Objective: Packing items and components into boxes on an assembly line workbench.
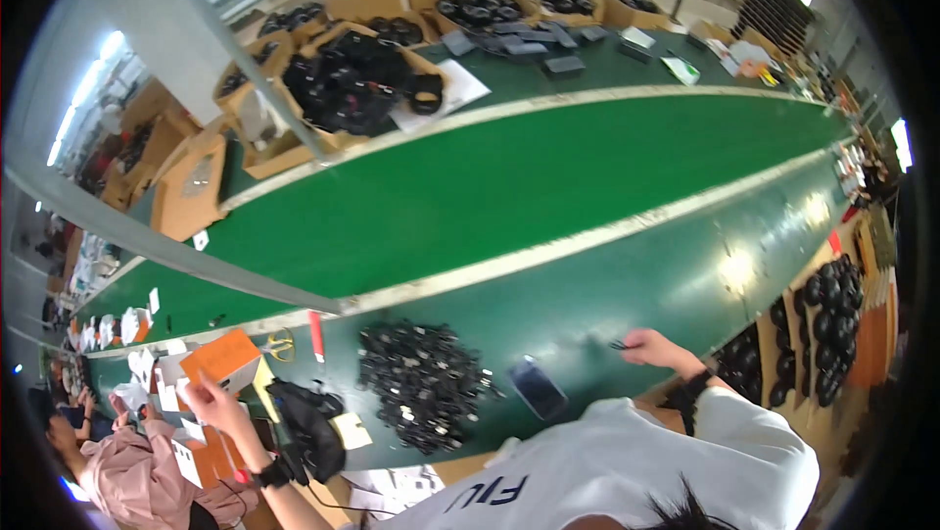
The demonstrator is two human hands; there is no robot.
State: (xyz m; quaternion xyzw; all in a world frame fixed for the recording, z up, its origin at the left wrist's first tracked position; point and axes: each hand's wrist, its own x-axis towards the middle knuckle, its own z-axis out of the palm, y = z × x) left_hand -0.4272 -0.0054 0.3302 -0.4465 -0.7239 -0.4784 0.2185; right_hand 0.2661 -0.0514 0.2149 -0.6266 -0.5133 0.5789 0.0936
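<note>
My right hand (654,349) is out over the green bench on the right, its fingers pinched on the end of a short black cable (618,344). My left hand (217,405) reaches to the left, fingers stretched out, just beside an orange box (223,358); whether it touches the box I cannot tell. Between my arms lies a heap of short black cables (421,388) with small metallic ends. A dark smartphone (537,388) rests flat to the right of that heap.
A black bag (311,422), yellow-handled scissors (281,345) and a red strip (316,336) lie left of the heap. Beyond runs a green conveyor belt (509,187); a grey post (186,254) slants across. Another person in a pink top (137,471) works at left. Headphone-like black parts (832,305) fill boxes at right.
</note>
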